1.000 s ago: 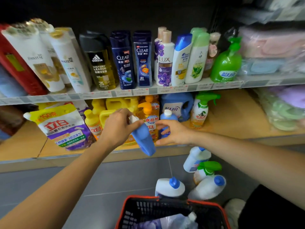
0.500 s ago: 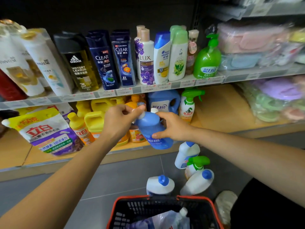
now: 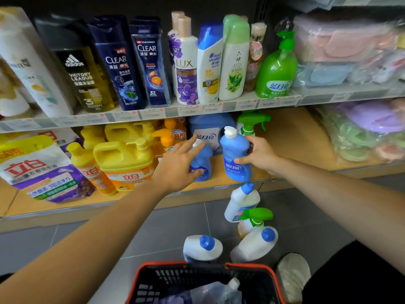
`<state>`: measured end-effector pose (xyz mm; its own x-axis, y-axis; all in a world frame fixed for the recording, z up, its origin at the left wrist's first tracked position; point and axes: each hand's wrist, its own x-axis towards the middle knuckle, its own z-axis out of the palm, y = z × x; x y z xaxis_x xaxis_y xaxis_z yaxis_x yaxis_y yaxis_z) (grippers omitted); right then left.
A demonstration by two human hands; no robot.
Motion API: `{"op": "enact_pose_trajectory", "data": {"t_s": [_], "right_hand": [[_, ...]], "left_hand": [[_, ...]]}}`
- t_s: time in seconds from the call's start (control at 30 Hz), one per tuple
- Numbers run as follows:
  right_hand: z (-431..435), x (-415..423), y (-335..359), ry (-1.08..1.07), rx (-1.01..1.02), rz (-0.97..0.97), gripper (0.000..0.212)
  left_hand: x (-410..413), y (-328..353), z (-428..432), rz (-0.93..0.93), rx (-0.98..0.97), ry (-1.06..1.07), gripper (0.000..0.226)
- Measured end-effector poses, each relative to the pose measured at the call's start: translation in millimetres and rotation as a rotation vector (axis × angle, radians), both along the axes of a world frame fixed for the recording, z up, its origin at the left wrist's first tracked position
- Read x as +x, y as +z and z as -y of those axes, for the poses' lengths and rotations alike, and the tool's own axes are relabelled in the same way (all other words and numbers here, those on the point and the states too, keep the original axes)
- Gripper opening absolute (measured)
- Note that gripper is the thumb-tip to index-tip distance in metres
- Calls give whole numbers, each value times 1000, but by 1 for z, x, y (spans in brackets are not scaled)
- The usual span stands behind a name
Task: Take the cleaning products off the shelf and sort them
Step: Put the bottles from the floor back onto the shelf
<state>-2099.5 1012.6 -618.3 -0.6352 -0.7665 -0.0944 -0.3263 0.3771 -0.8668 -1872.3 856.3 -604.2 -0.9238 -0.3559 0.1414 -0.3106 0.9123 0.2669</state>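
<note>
My right hand (image 3: 257, 153) grips a blue bottle with a white cap (image 3: 234, 154), held upright just above the front of the lower shelf (image 3: 291, 137). A second, smaller blue bottle (image 3: 202, 162) stands on that shelf, and my left hand (image 3: 178, 163) reaches onto it with fingers spread, touching its cap and side. Behind them stand a large blue jug (image 3: 207, 128) and a green-trigger spray bottle (image 3: 249, 123). On the grey floor below stand three white bottles with blue caps (image 3: 241, 202) (image 3: 202, 247) (image 3: 255, 243) and another green-trigger spray bottle (image 3: 252, 220).
A red-rimmed black basket (image 3: 197, 279) holding a clear pouch sits at the bottom. Yellow detergent jugs (image 3: 125, 159) and a refill pouch (image 3: 41, 172) fill the lower shelf's left. Shampoo bottles (image 3: 151, 62) and a green pump bottle (image 3: 277, 69) line the upper shelf. Bagged goods lie at right.
The blue bottle passed from my left hand into my right, which now holds it upright further right. My left hand let go and moved onto the second blue bottle on the shelf.
</note>
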Motion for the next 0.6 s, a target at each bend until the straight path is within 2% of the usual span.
{"op": "enact_pose_trajectory", "data": {"t_s": [0.1,0.2,0.33,0.5,0.57,0.6], "right_hand": [[9,-11,-14,-10,41,-27,60],[21,-14,-28,-13,53,-33,58],[33,-13,-43,44,99,-12,59],[29,-20,-47,52,169,-127,61],[21,-23,-46,-6,258,-176,53],[15,-23,-45,-16,321,-183,41]], "left_hand": [[-9,-21,8,156,-165,15,88],[-8,-34,13,145,-282,17,90],[-3,-38,17,35,-264,-19,88],[-1,-36,18,64,-211,-44,86],[0,-35,11,64,-179,-55,79],[1,-33,8,55,-165,-75,72]]}}
